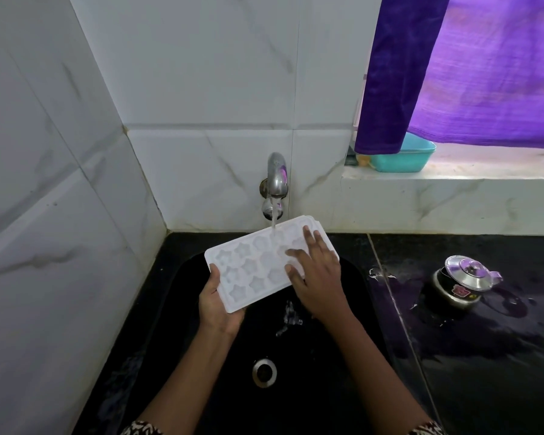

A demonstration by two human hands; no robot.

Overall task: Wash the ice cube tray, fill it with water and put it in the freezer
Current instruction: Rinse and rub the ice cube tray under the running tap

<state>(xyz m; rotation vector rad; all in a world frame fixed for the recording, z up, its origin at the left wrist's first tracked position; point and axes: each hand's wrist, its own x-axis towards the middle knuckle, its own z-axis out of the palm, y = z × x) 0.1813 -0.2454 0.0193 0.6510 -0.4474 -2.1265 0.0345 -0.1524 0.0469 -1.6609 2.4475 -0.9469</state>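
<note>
Wash step underway – ice cube tray (258,265) at frame centre under running tap (276,180), left hand (218,301) gripping its near end, right hand (316,277) flat-fingered rubbing the cells – fill & freezer still to do.

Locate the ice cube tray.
Head view, centre: the ice cube tray is over the black sink under the running tap, left hand gripping its near end.
</note>
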